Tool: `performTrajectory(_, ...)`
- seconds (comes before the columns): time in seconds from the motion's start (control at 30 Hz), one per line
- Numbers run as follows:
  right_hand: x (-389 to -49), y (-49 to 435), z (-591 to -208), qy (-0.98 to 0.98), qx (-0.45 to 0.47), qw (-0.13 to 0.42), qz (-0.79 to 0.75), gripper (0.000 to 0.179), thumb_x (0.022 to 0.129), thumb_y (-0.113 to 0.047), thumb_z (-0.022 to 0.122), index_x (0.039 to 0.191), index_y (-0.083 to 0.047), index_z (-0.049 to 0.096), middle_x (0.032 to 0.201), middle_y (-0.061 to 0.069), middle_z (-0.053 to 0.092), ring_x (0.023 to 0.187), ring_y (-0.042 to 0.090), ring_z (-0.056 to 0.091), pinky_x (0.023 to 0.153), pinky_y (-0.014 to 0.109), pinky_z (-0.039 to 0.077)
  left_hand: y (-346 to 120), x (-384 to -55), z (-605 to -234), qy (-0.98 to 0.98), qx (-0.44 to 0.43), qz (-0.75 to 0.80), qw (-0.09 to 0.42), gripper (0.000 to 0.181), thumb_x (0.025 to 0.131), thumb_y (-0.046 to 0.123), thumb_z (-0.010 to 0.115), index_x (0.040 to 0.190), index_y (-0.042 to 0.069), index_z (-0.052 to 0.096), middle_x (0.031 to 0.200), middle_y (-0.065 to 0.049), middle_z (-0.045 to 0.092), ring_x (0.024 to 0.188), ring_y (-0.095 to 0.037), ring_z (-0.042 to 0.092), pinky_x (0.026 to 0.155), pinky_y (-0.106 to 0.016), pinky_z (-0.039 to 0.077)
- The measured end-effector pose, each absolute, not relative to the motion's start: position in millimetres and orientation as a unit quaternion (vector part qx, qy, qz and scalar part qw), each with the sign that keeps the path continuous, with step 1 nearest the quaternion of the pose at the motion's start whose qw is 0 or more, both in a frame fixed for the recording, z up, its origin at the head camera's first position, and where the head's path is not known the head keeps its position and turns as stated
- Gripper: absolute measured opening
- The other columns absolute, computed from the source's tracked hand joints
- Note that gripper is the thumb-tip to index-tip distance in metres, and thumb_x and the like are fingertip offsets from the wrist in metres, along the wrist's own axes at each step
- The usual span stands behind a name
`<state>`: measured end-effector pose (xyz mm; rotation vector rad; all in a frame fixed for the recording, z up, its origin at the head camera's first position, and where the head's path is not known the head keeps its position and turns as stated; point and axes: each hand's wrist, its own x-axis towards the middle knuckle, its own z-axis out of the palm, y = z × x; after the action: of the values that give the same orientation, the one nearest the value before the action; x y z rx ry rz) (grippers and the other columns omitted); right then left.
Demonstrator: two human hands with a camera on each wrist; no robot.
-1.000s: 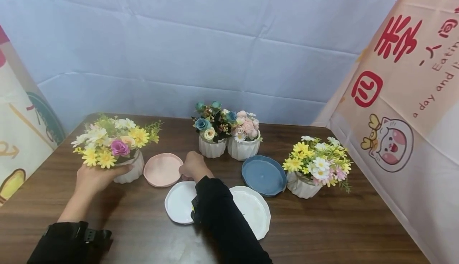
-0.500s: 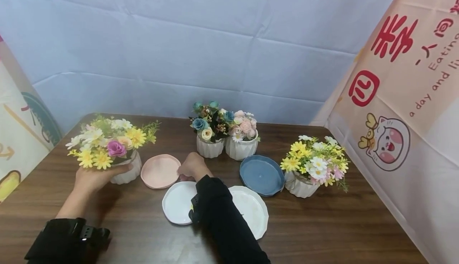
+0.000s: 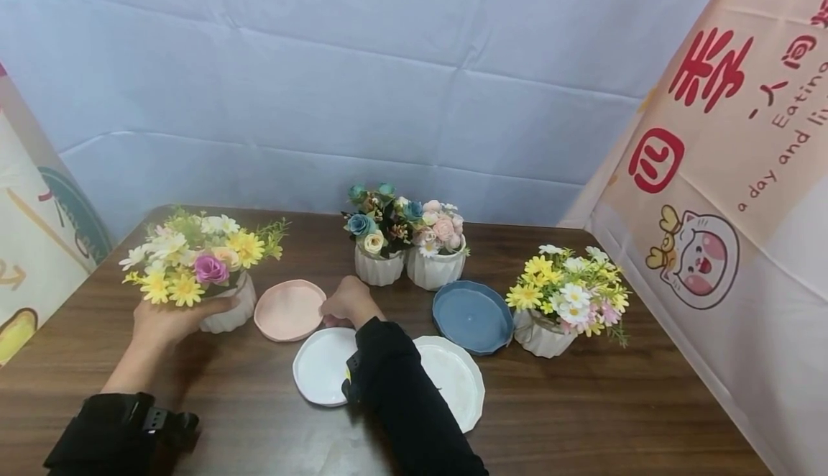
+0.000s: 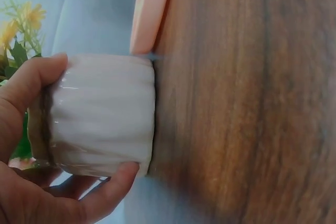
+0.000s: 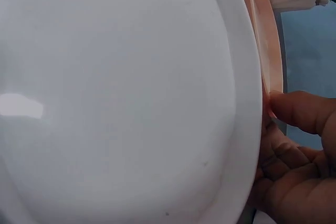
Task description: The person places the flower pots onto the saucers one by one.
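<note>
My left hand grips a white fluted flowerpot standing on the table at the left. In the left wrist view the thumb lies on one side of the pot and fingers curl round the other. Yellow, white and purple flowers fill this pot and hang over the hand. My right hand pinches the right edge of a pink plate, just right of that pot. In the right wrist view the thumb presses the pink rim, while a small white plate hides part of the fingers.
Two pots, one with blue flowers and one with pink flowers, stand at the back. A blue plate, a larger white plate and a pot of yellow and white flowers are to the right. A cloth wall closes the back.
The head view has shifted slightly, so everything appears a little further left. Both hands keep their holds, and the pot and pink plate stay in place.
</note>
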<state>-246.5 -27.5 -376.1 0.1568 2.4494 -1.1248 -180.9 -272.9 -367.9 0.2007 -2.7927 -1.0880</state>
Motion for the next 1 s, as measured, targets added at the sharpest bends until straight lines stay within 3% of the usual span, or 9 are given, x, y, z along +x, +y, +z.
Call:
performTrajectory(0.4,-244.3,-28.6,-376.2,0.875,0.06,0.215,-0.43,0.011,0.078,-0.004,0.069,0.075,0.002,0.06,0.059,0.009,0.063,0.053,0.016,0.062,0.051,0.024,0.048,-277.3,-178.9,-363.2,-0.903,0.038,-0.392,0.171,0.116,0.066,0.039,0.083,0.148,0.007,0.008,0.148,-0.021,0.02,0.134,-0.039,0.018,0.102,-0.06,0.02)
performTrajectory(0.73,-246.2,-28.1,-377.4,0.874,0.065,0.215,-0.431,0.011,0.078,-0.003,0.068,0.075,0.002,0.059,0.058,0.009,0.062,0.052,0.015,0.062,0.05,0.024,0.049,-273.4,-179.1,-359.4,-0.92,0.066,-0.363,0.133,0.117,0.065,0.046,0.081,0.147,0.001,0.01,0.144,-0.028,0.023,0.126,-0.048,0.026,0.092,-0.065,0.028)
performTrajectory(1.0,-245.9,-27.3,-376.6,0.876,0.06,0.215,-0.428,0.011,0.078,-0.004,0.069,0.076,0.003,0.06,0.058,0.009,0.063,0.052,0.016,0.061,0.05,0.024,0.049,-265.2,-178.9,-356.0,-0.914,0.054,-0.379,0.137,0.112,0.065,0.043,0.082,0.145,-0.001,0.017,0.141,-0.028,0.03,0.124,-0.047,0.031,0.093,-0.063,0.028)
